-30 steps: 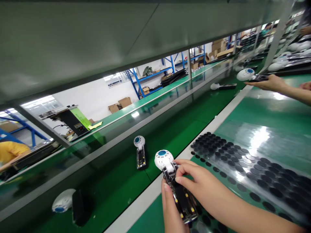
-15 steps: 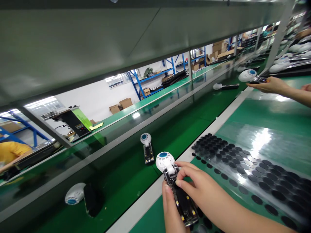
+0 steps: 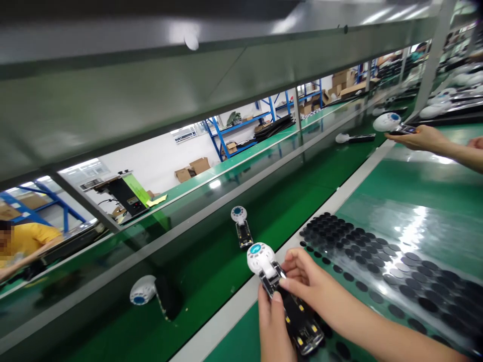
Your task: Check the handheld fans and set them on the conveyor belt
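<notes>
Left hand (image 3: 275, 327) and right hand (image 3: 311, 281) grip a white-headed device (image 3: 297, 314) over a table (image 3: 400, 176) bearing black discs (image 3: 428, 304), similar units (image 3: 239, 215) lying on the green belt (image 3: 298, 198).

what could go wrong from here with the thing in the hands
The white-headed, black-bodied device could slip: the left hand holds its side while the right hand works near its neck, so a push might tip it.

If dropped forward, it might hit the similar white-and-black unit on the smooth green belt.

The right forearm crosses rows of flat black round discs and could disturb some.
</notes>
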The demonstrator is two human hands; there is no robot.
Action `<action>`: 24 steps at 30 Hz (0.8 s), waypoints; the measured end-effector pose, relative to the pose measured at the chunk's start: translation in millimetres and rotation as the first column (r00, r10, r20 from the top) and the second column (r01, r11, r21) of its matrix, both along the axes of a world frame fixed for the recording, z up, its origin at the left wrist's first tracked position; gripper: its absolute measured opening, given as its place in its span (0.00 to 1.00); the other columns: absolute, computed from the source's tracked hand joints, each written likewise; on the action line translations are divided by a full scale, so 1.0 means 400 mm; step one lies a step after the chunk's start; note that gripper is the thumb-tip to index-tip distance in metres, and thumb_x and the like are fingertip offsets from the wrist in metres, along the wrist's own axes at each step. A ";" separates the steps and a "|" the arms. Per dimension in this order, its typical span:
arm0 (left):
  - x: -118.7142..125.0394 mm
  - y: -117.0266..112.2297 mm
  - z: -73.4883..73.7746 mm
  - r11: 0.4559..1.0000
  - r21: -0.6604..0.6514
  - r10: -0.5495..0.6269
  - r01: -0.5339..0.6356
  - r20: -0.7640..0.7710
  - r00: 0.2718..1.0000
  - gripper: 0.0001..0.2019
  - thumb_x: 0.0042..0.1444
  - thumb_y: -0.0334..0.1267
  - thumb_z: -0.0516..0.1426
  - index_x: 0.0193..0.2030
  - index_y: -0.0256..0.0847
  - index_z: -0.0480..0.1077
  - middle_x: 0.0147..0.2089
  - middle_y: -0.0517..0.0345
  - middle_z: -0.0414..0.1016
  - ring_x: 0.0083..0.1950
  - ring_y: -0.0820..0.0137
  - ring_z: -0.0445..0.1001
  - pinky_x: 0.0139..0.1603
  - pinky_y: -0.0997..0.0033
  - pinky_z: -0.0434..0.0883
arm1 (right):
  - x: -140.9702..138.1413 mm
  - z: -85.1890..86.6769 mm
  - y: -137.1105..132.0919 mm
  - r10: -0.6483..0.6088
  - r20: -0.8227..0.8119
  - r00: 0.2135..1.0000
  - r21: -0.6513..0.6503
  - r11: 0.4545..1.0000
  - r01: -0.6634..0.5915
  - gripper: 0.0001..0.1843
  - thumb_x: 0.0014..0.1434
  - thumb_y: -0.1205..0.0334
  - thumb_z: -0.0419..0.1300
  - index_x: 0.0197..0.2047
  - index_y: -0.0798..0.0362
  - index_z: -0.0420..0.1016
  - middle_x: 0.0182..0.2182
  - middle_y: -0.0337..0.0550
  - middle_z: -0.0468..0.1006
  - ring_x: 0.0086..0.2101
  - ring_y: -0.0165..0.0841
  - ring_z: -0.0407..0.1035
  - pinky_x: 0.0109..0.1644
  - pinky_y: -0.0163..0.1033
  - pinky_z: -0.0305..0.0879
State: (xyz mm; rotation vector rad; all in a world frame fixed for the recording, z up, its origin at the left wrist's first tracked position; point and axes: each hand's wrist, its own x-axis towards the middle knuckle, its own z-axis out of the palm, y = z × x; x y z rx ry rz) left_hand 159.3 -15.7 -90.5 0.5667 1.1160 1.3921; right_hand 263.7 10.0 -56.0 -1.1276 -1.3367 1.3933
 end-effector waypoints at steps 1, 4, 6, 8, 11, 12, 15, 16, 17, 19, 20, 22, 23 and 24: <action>0.001 -0.001 0.006 1.000 0.014 -0.017 0.017 0.020 1.000 0.22 0.46 0.48 0.58 0.47 0.41 0.62 0.40 0.51 0.76 0.41 0.63 0.75 0.40 0.69 0.70 | 0.007 -0.008 -0.003 0.003 -0.013 1.000 -0.005 1.000 -0.003 0.10 0.56 0.56 0.50 0.41 0.46 0.55 0.36 0.37 0.69 0.38 0.34 0.69 0.43 0.41 0.65; -0.003 0.002 0.032 0.995 0.083 -0.056 0.054 0.020 0.998 0.15 0.50 0.47 0.56 0.40 0.41 0.62 0.31 0.57 0.74 0.29 0.68 0.75 0.28 0.72 0.70 | 0.027 -0.046 -0.019 -0.040 0.076 0.996 0.044 0.998 0.036 0.14 0.61 0.50 0.40 0.47 0.47 0.54 0.41 0.43 0.70 0.43 0.35 0.68 0.46 0.43 0.65; -0.015 0.007 0.051 0.989 0.140 -0.047 0.048 -0.010 0.999 0.11 0.52 0.45 0.54 0.36 0.40 0.61 0.28 0.60 0.72 0.24 0.71 0.72 0.24 0.74 0.68 | 0.037 -0.076 -0.030 -0.077 0.193 0.978 0.116 0.992 0.055 0.13 0.61 0.52 0.43 0.45 0.48 0.59 0.43 0.44 0.69 0.47 0.37 0.65 0.50 0.44 0.62; -0.033 0.012 0.068 0.987 0.160 -0.027 0.032 -0.037 0.999 0.09 0.52 0.43 0.53 0.35 0.40 0.60 0.28 0.60 0.72 0.22 0.73 0.71 0.23 0.74 0.67 | 0.044 -0.098 -0.038 -0.091 0.268 0.959 0.163 0.986 0.048 0.11 0.60 0.54 0.45 0.41 0.48 0.62 0.41 0.44 0.69 0.46 0.38 0.65 0.50 0.45 0.61; -0.066 0.017 0.084 0.988 0.157 0.025 -0.006 -0.117 0.993 0.09 0.53 0.42 0.52 0.38 0.41 0.59 0.28 0.61 0.71 0.23 0.74 0.70 0.24 0.74 0.67 | 0.045 -0.111 -0.047 -0.111 0.318 0.942 0.222 0.974 0.039 0.10 0.61 0.59 0.43 0.37 0.49 0.64 0.38 0.44 0.68 0.41 0.37 0.66 0.47 0.45 0.62; -0.079 0.021 0.085 0.988 0.151 0.047 -0.024 -0.151 0.987 0.09 0.54 0.42 0.51 0.39 0.41 0.58 0.28 0.61 0.71 0.24 0.74 0.70 0.24 0.74 0.67 | 0.043 -0.112 -0.051 -0.114 0.328 0.938 0.244 0.969 0.033 0.10 0.60 0.61 0.43 0.35 0.49 0.64 0.38 0.43 0.68 0.40 0.37 0.66 0.46 0.45 0.62; -0.119 0.045 0.076 0.990 0.121 0.102 -0.073 -0.253 0.962 0.10 0.55 0.43 0.49 0.40 0.41 0.57 0.26 0.62 0.70 0.23 0.74 0.70 0.23 0.75 0.66 | 0.032 -0.114 -0.064 -0.087 0.425 0.901 0.336 0.939 -0.067 0.09 0.58 0.65 0.48 0.33 0.49 0.69 0.39 0.44 0.68 0.42 0.38 0.64 0.47 0.46 0.61; -0.133 0.060 0.070 0.991 0.107 0.109 -0.081 -0.291 0.951 0.10 0.55 0.43 0.49 0.41 0.41 0.56 0.26 0.61 0.70 0.23 0.74 0.70 0.23 0.75 0.66 | 0.028 -0.115 -0.068 -0.075 0.482 0.873 0.367 0.922 -0.124 0.09 0.57 0.66 0.49 0.34 0.48 0.71 0.40 0.44 0.68 0.43 0.39 0.63 0.47 0.46 0.61; -0.148 0.079 0.064 0.993 0.089 0.106 -0.080 -0.332 0.937 0.10 0.56 0.43 0.48 0.41 0.40 0.56 0.26 0.61 0.70 0.23 0.74 0.70 0.23 0.75 0.66 | 0.024 -0.117 -0.072 -0.069 0.542 0.838 0.391 0.903 -0.178 0.10 0.57 0.67 0.51 0.36 0.48 0.72 0.41 0.44 0.68 0.44 0.40 0.63 0.47 0.47 0.62; -0.179 0.128 0.056 0.998 0.040 0.065 -0.053 -0.422 0.904 0.12 0.58 0.43 0.47 0.44 0.38 0.57 0.27 0.61 0.69 0.24 0.74 0.70 0.24 0.73 0.68 | 0.017 -0.120 -0.074 -0.080 0.626 0.775 0.417 0.875 -0.246 0.10 0.56 0.68 0.52 0.37 0.48 0.73 0.41 0.45 0.69 0.44 0.40 0.63 0.46 0.47 0.62; -0.195 0.157 0.056 1.000 0.012 0.031 -0.029 -0.472 0.881 0.13 0.59 0.43 0.47 0.45 0.37 0.59 0.29 0.60 0.70 0.25 0.74 0.71 0.26 0.71 0.69 | 0.014 -0.122 -0.073 -0.088 0.641 0.763 0.420 0.872 -0.252 0.10 0.56 0.69 0.52 0.36 0.48 0.73 0.41 0.44 0.70 0.43 0.40 0.63 0.45 0.47 0.63; -0.229 0.212 0.070 0.999 -0.041 -0.033 0.011 -0.590 0.807 0.15 0.59 0.44 0.48 0.45 0.36 0.63 0.33 0.57 0.71 0.30 0.72 0.72 0.32 0.66 0.71 | 0.010 -0.123 -0.069 -0.096 0.649 0.755 0.417 0.875 -0.246 0.09 0.55 0.70 0.53 0.33 0.48 0.72 0.39 0.43 0.70 0.41 0.39 0.65 0.44 0.46 0.64; -0.248 0.234 0.083 0.998 -0.061 -0.051 0.014 -0.657 0.752 0.15 0.58 0.44 0.50 0.45 0.36 0.65 0.37 0.56 0.72 0.34 0.71 0.72 0.36 0.64 0.71 | 0.008 -0.124 -0.067 -0.097 0.653 0.751 0.413 0.877 -0.246 0.09 0.55 0.71 0.53 0.32 0.48 0.72 0.39 0.43 0.71 0.40 0.39 0.65 0.43 0.45 0.64; -0.268 0.252 0.099 0.997 -0.074 -0.053 -0.001 -0.724 0.687 0.14 0.57 0.44 0.51 0.44 0.36 0.67 0.41 0.54 0.71 0.39 0.69 0.72 0.41 0.61 0.70 | 0.005 -0.124 -0.064 -0.098 0.663 0.742 0.406 0.880 -0.246 0.09 0.54 0.71 0.53 0.31 0.49 0.71 0.38 0.42 0.71 0.40 0.39 0.65 0.42 0.45 0.64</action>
